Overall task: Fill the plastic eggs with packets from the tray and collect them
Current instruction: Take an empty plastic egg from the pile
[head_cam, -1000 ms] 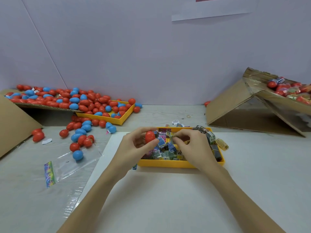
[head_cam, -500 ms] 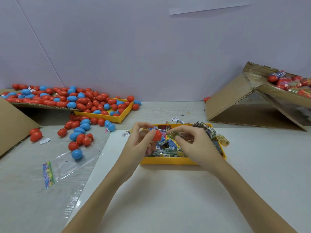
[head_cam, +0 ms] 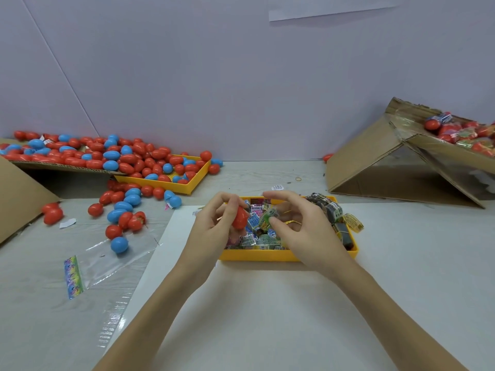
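While held above the near yellow tray [head_cam: 286,255]: red plastic egg [head_cam: 239,218], gripped in curled fingers of left hand [head_cam: 214,226], over tray's left end. Green packet [head_cam: 265,223], pinched between thumb and fingertips of right hand [head_cam: 302,231], just beside the egg, whether touching it cannot be told. Tray proper: set at far edge of white sheet [head_cam: 267,303], mid-table, filled with mixed printed packets [head_cam: 257,238]; banded dark bundles [head_cam: 332,212] heaped at its right end, some overhanging the rim. Far yellow tray [head_cam: 171,183]: toward table's far left, heaped with red and blue eggs [head_cam: 128,159], pile running onto cardboard flap [head_cam: 67,166] behind. Loose eggs [head_cam: 120,210]: scattered between far tray and clear plastic bag [head_cam: 107,261] near left edge. Cardboard box [head_cam: 401,167]: far right corner, tilted, holding red eggs and packets [head_cam: 460,132].
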`<state>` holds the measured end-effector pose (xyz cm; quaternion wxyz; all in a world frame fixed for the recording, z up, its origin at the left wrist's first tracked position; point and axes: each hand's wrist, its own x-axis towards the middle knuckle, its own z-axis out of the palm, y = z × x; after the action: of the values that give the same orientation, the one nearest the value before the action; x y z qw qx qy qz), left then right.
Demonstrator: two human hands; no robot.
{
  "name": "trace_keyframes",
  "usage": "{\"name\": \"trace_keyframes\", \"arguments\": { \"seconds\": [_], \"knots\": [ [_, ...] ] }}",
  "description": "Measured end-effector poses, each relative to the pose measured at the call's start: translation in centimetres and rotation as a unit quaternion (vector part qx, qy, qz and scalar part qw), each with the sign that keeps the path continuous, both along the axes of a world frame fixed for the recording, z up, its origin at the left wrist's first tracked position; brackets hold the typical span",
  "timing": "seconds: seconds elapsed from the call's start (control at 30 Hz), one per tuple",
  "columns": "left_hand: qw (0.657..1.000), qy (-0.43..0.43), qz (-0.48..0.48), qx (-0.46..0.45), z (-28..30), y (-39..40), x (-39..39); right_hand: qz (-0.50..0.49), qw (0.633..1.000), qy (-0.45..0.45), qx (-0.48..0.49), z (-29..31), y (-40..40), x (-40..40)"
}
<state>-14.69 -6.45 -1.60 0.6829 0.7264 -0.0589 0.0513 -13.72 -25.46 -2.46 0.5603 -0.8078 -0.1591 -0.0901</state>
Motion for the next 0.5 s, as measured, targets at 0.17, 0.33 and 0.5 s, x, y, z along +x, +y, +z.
{"name": "trace_keyframes", "arguments": {
  "seconds": [0.17,0.33,0.5],
  "knots": [
    [0.998,0.003,-0.051,0.032,0.07,0.20,-0.27,-0.009,0.998,0.019,0.059,0.15,-0.05,-0.01],
    [0.998,-0.009,-0.057,0.016,0.13,-0.24,-0.57,-0.026,0.997,0.026,0.075,0.26,-0.31,0.04],
    [0.998,-0.005,-0.060,0.019,-0.09,0.00,-0.37,-0.036,0.999,-0.001,0.040,0.10,-0.44,0.15]
  ]
}}
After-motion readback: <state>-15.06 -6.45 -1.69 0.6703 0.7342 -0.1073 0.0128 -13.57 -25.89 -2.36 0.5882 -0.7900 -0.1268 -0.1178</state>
